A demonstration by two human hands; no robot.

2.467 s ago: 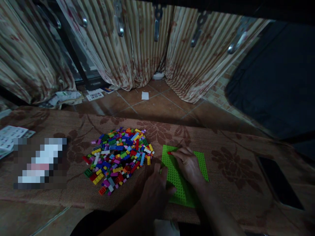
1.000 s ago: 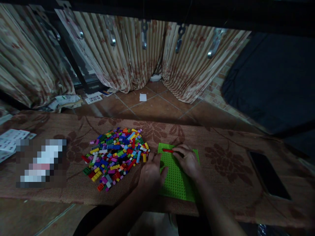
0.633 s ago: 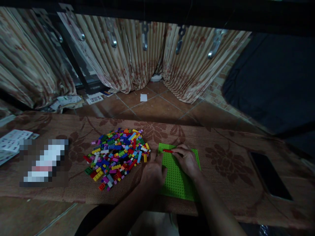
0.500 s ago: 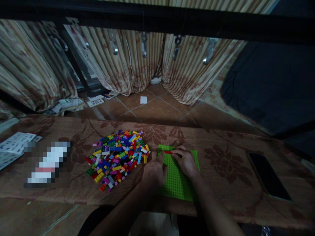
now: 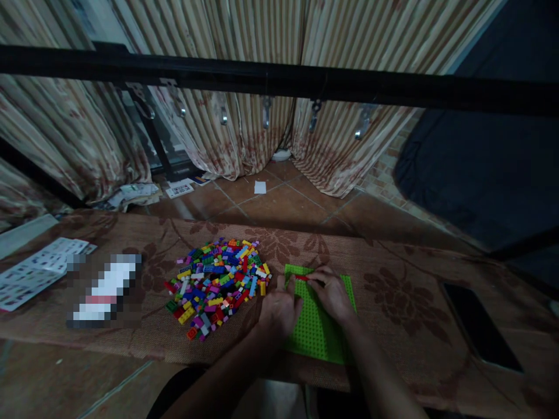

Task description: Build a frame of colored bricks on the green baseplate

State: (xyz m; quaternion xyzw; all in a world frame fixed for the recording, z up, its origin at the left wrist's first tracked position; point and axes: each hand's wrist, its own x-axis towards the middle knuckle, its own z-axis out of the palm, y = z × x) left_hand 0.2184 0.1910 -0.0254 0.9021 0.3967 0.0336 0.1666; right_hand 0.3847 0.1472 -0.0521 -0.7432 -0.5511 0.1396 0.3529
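Observation:
A green studded baseplate [image 5: 312, 329] lies on the brown cloth in front of me. Near its far left corner is a thin red brick [image 5: 301, 278]; whether it is pressed onto the studs I cannot tell. The fingertips of my right hand [image 5: 331, 294] are closed on the brick's right end. Over the plate's left edge rests my left hand [image 5: 280, 307], fingers stretched forward and thumb apart, its fingertips close to the brick's left end. Beside that hand, to the left, spreads a pile of mixed coloured bricks [image 5: 218, 285].
A dark phone [image 5: 480, 326] lies on the right of the cloth-covered surface [image 5: 406, 297]. On the left are a blurred-out object [image 5: 105, 288] and printed sheets [image 5: 39, 270]. Beyond the far edge, a black bar [image 5: 244, 78] with metal hooks crosses in front of striped curtains [image 5: 253, 35].
The view has tilted up a little and shifted left, so everything sits lower and slightly to the right. Both hands stay at the red brick and the plate, with little visible movement.

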